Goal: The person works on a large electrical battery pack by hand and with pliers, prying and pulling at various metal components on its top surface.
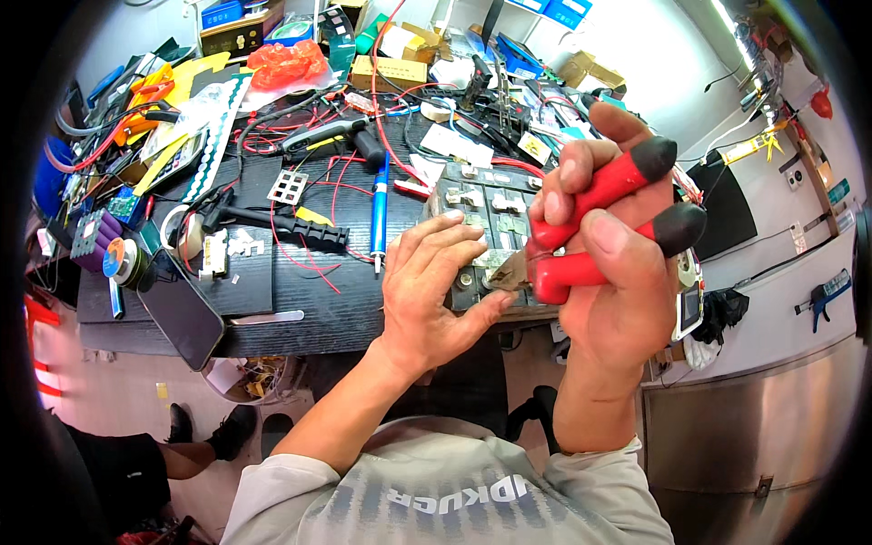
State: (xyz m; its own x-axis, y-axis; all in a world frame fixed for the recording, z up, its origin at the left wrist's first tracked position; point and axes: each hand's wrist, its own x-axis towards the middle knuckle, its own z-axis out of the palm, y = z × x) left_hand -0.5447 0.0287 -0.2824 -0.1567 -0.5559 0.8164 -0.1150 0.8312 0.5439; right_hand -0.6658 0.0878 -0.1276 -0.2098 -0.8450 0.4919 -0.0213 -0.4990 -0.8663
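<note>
My right hand [618, 318] is closed around the red handles of a pair of pliers [595, 186], whose handle ends are black. The plier jaws point left and down, toward a grey block with metal tabs on top [504, 202], which looks like a battery pack. Whether the jaws touch the block I cannot tell. Over the block's near left edge lies my left hand [422, 295], with fingers stretched out and thumb apart, holding nothing visible. The right hand and pliers hide part of the block's right side.
Left of the block lie a blue pen-shaped tool [380, 213], a black-handled tool [282, 227], red wires and a phone [186, 313] at the table's edge. An orange plastic bag [289, 65] sits farther back. Below stands a bin [250, 380]; another person's leg [191, 454] is at left.
</note>
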